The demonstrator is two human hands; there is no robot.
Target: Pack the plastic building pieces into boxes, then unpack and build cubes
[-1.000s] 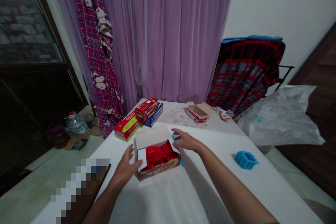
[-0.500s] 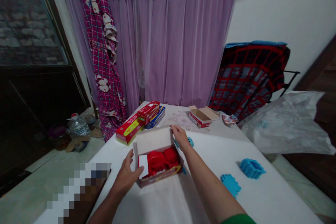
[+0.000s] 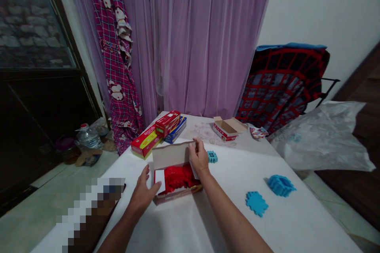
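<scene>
Open box [image 3: 178, 196] of red pieces [image 3: 178, 178], right hand [image 3: 199, 157] pinching its lid [image 3: 171, 155], left hand [image 3: 144, 189] spread alongside

The white table [image 3: 285, 225] bears a large open box [image 3: 178, 196], a red-and-yellow box [image 3: 145, 142], a blue box [image 3: 175, 133], a small open carton [image 3: 225, 131], a wrapper [image 3: 258, 132], two flat blue pieces [image 3: 257, 203] and a hollow blue block [image 3: 281, 185].

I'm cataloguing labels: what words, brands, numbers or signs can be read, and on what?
No text reads clearly.
Red-and-yellow box: blurred.
Upper red box: too small.
Blue box: too small.
Box with red contents: blurred.
Open back carton: blurred.
Magenta checked cloth: blurred.
</scene>
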